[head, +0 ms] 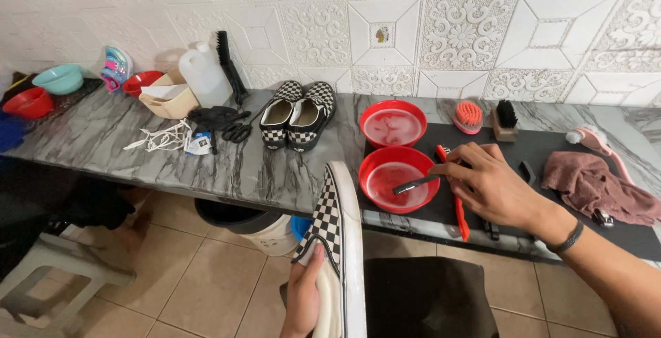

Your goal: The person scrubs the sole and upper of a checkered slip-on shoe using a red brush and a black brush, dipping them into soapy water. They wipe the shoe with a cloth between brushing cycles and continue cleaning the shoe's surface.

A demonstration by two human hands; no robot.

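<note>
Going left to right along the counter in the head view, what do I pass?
Teal bowl → white jug → scissors → pair of checkered shoes → far red bowl → orange brush → black brush → brownish cloth.

Checkered slip-on shoe [335, 241], black & white w/ white sole, is held up on its edge, toe pointing to the counter, low center. Small dark brush [414, 184] lies tilted, its bristle end in the near red bowl [398, 179] w/ pinkish water, on the black mat.

Black-and-white checkered shoe [329, 222], red bowl [389, 180]
</note>
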